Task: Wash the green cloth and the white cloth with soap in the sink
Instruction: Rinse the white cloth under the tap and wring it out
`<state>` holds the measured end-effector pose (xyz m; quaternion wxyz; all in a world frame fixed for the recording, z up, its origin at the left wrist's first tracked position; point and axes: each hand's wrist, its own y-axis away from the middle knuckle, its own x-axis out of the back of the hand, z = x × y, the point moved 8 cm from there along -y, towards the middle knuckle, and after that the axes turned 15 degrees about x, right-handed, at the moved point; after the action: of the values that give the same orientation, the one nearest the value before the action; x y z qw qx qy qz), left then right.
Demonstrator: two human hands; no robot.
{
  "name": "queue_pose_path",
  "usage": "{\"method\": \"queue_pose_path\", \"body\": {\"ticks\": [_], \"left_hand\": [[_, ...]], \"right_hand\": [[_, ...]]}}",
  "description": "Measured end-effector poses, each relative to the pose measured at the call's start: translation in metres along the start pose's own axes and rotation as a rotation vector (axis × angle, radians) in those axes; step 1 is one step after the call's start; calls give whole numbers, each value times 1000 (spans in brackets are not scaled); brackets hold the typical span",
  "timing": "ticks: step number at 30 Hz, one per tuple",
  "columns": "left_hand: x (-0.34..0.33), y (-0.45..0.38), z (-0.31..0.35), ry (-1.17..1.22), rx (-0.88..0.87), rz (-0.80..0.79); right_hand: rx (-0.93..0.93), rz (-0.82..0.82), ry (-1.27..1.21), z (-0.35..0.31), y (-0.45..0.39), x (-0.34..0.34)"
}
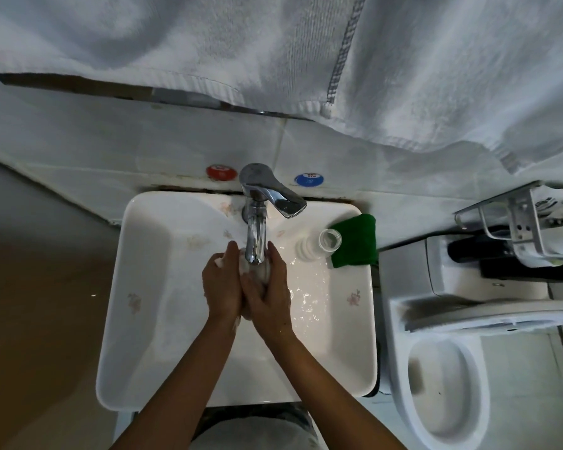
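Note:
Over the white sink (143, 319), under the chrome tap spout (255, 238), my left hand (223, 287) and my right hand (272, 292) squeeze the wet white cloth (257, 271) between their palms. Only small bits of the cloth show between and beside the hands. The green cloth (355, 241) lies folded on the sink's back right corner. A small open white soap bottle (319, 243) lies on its side on the rim, next to the green cloth. Water glistens on the right side of the basin.
The tap lever (273, 193) points right, with red (221, 172) and blue (308, 180) marks on the tiled wall behind. White towels (273, 60) hang above. A toilet (446, 384) stands to the right, a metal rack (517, 219) above it.

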<state>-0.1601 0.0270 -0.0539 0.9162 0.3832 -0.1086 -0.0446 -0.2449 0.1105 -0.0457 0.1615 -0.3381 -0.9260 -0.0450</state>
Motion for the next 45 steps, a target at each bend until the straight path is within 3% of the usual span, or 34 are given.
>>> {"method": "queue_pose_path", "body": {"ticks": [4, 7, 10, 14, 17, 21, 28, 35, 38, 43, 45], "left_hand": [[-9, 6, 3, 0, 46, -63], [-16, 8, 3, -51, 50, -111], [-18, 8, -2, -131, -14, -190], [-5, 13, 0, -353, -188, -117], [-7, 16, 8, -293, -291, -218], [-10, 16, 0, -170, -153, -305], [-4, 20, 8, -227, -279, -97], [-4, 17, 3, -277, -169, 65], [-5, 14, -1, -226, -141, 69], [-7, 28, 4, -322, -316, 68], [-4, 36, 5, -315, -346, 64]], "right_hand": [[8, 35, 49, 5, -1, 8], [-55, 48, -49, 10, 0, 10], [-143, 61, -12, 16, -5, 13], [-221, 111, -50, 26, -13, 16], [-231, 120, -20, 26, -18, 16], [-301, 201, -165, 27, -22, 11], [-296, 89, -339, 23, -12, -18], [-382, 198, -133, 30, -8, -3], [-348, 180, -17, 19, -13, 6], [-334, 62, -27, 15, -6, 8], [-300, 88, -49, 11, 1, 12]]}}
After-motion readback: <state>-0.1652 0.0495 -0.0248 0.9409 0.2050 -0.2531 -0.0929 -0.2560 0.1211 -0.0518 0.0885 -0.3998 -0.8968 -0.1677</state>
